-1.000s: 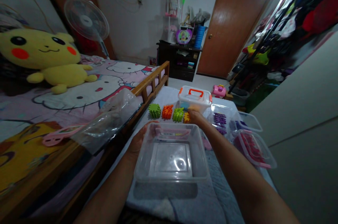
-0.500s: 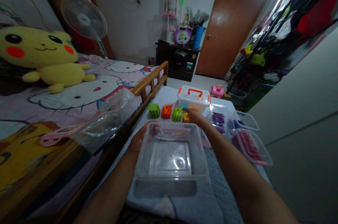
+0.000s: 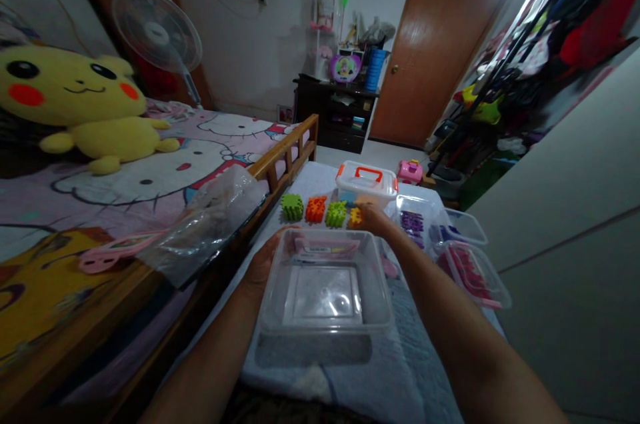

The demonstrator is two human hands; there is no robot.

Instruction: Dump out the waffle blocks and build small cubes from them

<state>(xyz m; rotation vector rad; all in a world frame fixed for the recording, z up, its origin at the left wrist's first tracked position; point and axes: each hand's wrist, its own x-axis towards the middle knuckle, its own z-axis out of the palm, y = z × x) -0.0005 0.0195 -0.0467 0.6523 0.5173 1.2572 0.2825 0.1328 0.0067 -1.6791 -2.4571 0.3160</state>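
Note:
An empty clear plastic box (image 3: pixel 325 291) stands on the white cloth-covered table (image 3: pixel 380 377) in front of me. My left hand (image 3: pixel 263 261) grips its left rim, fingers curled over the edge. My right hand (image 3: pixel 373 217) reaches past the box and closes on the yellow toy block (image 3: pixel 355 216), the rightmost in a row with a light green block (image 3: pixel 336 214), an orange block (image 3: pixel 315 209) and a green block (image 3: pixel 292 207). Behind the row stands a white lidded box with an orange handle (image 3: pixel 367 183).
Clear containers with purple pieces (image 3: pixel 415 221) and pink pieces (image 3: pixel 470 271) sit at the right. A wooden bed rail (image 3: pixel 280 157) borders the table's left, with a plastic bag (image 3: pixel 210 221) and yellow plush (image 3: pixel 85 107) on the bed. A grey wall (image 3: pixel 575 224) is close on the right.
Little has moved beyond a slight shift of my view. Both hands stay where they were, the right one at the yellow block.

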